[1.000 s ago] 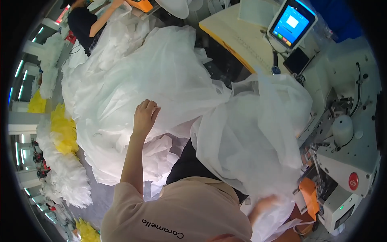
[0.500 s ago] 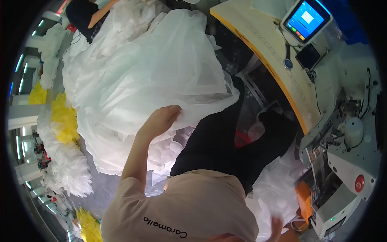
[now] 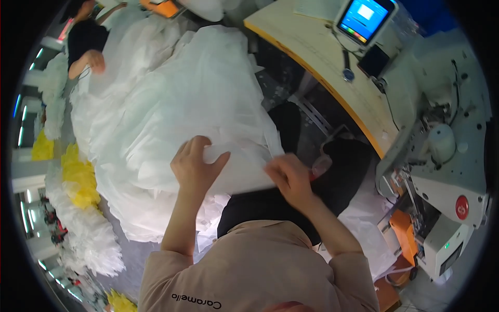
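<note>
A large heap of white tulle fabric (image 3: 171, 112) spreads in front of me and spills onto my lap. On its near part rests my left hand (image 3: 193, 162), thumb spread away from the fingers, nothing gripped between them. Over my thigh, at the right edge of the tulle, my right hand (image 3: 292, 178) has its fingers curled in and appears to pinch the fabric. Slight motion blur softens the right fingertips, and the exact grip is hard to make out.
A curved worktable (image 3: 306, 49) with a lit screen (image 3: 365, 20) stands at the upper right, beside a grey-white machine (image 3: 442, 182). Another person (image 3: 87, 41) sits at the upper left by the heap. White ruffled piles (image 3: 96, 242) and yellow fabric (image 3: 79, 179) lie at left.
My right hand has come up from the lower right to the fabric's edge. My left hand's thumb has spread from its fingers. The tulle on my lap has shifted; the view has turned slightly.
</note>
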`<state>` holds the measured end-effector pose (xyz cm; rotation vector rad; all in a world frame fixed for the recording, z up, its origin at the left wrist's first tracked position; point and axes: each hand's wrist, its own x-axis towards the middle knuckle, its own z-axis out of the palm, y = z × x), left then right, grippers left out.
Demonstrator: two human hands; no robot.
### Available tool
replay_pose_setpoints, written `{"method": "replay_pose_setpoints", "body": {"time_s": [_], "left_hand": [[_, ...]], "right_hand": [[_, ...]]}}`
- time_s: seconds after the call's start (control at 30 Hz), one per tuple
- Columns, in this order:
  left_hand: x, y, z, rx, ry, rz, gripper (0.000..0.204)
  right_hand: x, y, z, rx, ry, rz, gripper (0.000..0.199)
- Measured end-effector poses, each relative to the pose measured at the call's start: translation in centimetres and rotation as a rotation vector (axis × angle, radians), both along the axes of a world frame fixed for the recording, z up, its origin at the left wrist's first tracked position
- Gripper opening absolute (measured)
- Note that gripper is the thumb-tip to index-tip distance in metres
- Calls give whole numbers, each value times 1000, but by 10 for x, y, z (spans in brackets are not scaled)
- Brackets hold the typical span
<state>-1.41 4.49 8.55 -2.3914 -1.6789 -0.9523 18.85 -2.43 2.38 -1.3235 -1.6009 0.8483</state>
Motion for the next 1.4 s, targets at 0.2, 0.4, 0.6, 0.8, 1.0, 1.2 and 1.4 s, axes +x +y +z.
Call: {"method": "replay_pose_setpoints", "body": {"time_s": [0.2, 0.4, 0.6, 0.8, 1.0, 1.2, 1.4], "left_hand": [[114, -8, -12, -229, -236, -611, 40], [175, -37, 9, -543, -166, -828, 41], [212, -13, -5, -363, -144, -752, 26], [241, 22, -29, -97, -209, -704, 32], [238, 43, -24, -121, -129, -773, 36], [151, 29, -8, 120, -168, -422, 31], [68, 45, -6, -612, -158, -421, 23]], "right_hand": [[21, -114, 23, 93, 268, -363, 44], [82, -111, 1, -79, 1189, -337, 39], [115, -127, 30, 92, 757, -1019, 14], [156, -106, 33, -18, 479, -1358, 11], [164, -106, 26, 93, 415, -1398, 10], [165, -124, 14, 166, 401, -1383, 16], [161, -100, 42, 199, 121, -1518, 21]]}}
